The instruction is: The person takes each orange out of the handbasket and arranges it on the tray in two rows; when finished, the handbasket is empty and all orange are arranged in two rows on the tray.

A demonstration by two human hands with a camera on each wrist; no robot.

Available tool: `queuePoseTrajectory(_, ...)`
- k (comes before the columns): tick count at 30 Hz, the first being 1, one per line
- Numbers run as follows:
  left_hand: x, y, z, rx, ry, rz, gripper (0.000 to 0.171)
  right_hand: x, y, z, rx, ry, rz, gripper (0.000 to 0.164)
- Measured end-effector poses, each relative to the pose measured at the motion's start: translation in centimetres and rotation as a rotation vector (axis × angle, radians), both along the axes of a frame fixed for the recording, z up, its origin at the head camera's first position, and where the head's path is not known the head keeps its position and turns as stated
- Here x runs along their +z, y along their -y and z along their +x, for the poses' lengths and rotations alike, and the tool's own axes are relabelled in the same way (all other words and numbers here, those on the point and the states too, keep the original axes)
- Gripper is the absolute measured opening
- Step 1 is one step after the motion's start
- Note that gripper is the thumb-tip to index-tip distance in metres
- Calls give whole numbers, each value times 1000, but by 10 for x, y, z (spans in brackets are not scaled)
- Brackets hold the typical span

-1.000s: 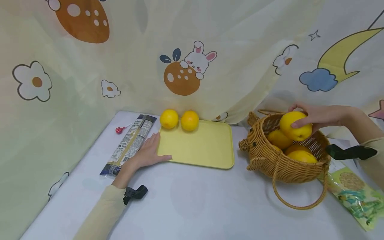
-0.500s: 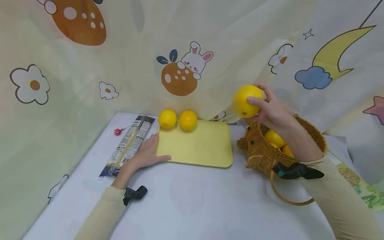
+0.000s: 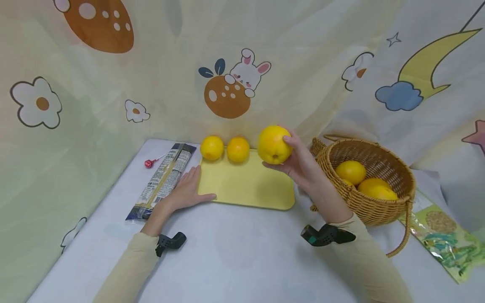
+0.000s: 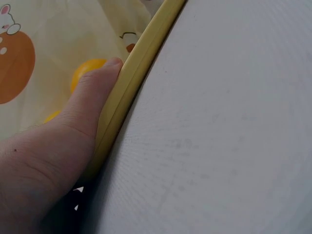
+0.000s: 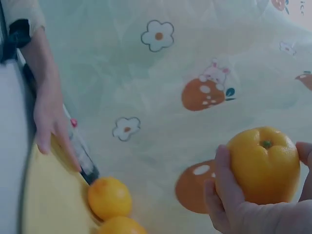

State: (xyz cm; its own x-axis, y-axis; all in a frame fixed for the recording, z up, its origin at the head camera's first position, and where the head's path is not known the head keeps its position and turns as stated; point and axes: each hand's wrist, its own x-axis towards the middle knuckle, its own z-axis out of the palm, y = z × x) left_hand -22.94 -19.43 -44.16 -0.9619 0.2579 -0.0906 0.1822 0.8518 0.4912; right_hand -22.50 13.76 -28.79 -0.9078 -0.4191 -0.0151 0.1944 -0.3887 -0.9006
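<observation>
My right hand (image 3: 303, 166) grips an orange (image 3: 273, 145) in the air over the right back part of the yellow tray (image 3: 246, 185). In the right wrist view the held orange (image 5: 265, 163) shows its small green stem end, with fingers curled on both sides of it. Two more oranges, a left one (image 3: 212, 148) and a right one (image 3: 238, 150), sit side by side along the tray's back edge. My left hand (image 3: 186, 190) lies with straight fingers along the tray's left edge. Its thumb (image 4: 95, 90) rests along the front rim.
A pig-shaped wicker basket (image 3: 379, 214) with several oranges (image 3: 351, 171) stands on the right. Behind it lies a green food packet (image 3: 443, 231). On the left are a long noodle-like packet (image 3: 163, 181) and a red lollipop (image 3: 149, 163). A printed cloth (image 3: 295, 75) hangs behind the table.
My right hand has lifted an orange out of the basket and carried it left until it is over the tray. The left hand has stayed at the tray's corner.
</observation>
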Motion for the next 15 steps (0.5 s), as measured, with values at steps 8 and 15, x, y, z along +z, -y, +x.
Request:
queuePoseTrajectory(8,0,0,2,0,14,2,126,-16,30,-10,-63,-25,139,43)
queuePoseTrajectory(15,-1,-1,1,1,11,3,126,-38,46,-41,-331,-261,619,74)
